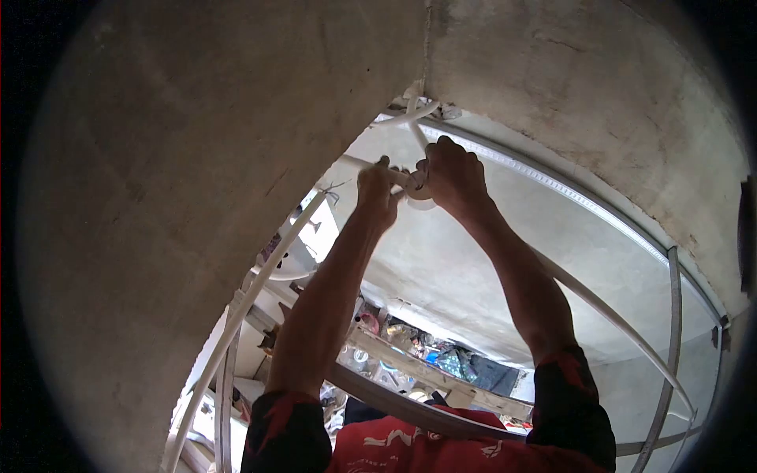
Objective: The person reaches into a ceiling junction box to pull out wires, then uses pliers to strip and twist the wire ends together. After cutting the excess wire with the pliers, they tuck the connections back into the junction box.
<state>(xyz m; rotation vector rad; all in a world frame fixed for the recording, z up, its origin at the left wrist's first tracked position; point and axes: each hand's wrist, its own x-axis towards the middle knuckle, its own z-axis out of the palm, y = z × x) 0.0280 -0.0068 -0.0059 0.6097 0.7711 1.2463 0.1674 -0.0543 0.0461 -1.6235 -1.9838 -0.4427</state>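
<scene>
Both arms reach up overhead. My left hand [377,189] is closed around a thin white pipe [353,161] that runs in from the wall's edge. My right hand [456,175] is closed, its fingers at a pale round fitting [418,189] between the two hands. Part of that fitting is hidden by the fingers, so its exact kind does not show. Just above my right hand, another white pipe [417,131] comes down from the corner, where a curved white pipe end [426,110] crosses it.
A perforated metal channel [536,164] follows the wall on the right, with grey metal strips [672,339] curving down. Long white pipes bend down at right [607,311] and left [244,303]. Wires [334,191] stick out by the wall. Below are a wooden plank [441,374] and clutter.
</scene>
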